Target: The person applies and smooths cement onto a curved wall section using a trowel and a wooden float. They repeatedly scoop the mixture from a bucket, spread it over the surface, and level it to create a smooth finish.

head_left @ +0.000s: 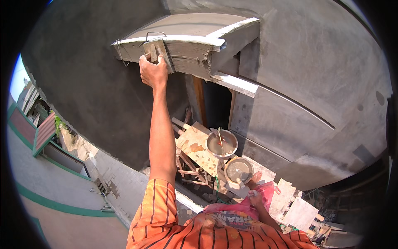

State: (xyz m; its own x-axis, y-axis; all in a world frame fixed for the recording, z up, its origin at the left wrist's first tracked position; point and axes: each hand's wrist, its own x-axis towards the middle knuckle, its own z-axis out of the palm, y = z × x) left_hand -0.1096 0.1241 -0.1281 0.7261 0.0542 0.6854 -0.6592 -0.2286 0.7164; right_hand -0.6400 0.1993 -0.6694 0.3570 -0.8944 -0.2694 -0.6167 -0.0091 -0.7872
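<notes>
Risking a gouge if tilted: float (164, 50), upper centre of frame, is held against the mortar (190, 58), handle pinched by left hand (154, 72). Clamp (156, 32) just above could be knocked by an overlong stroke. Right hand (256, 199): grip can't be told.

The wooden float (163, 48) looks rough and matt; beside it, ridged mortar (188, 57); below it, a stained wooden board (194, 144).
</notes>
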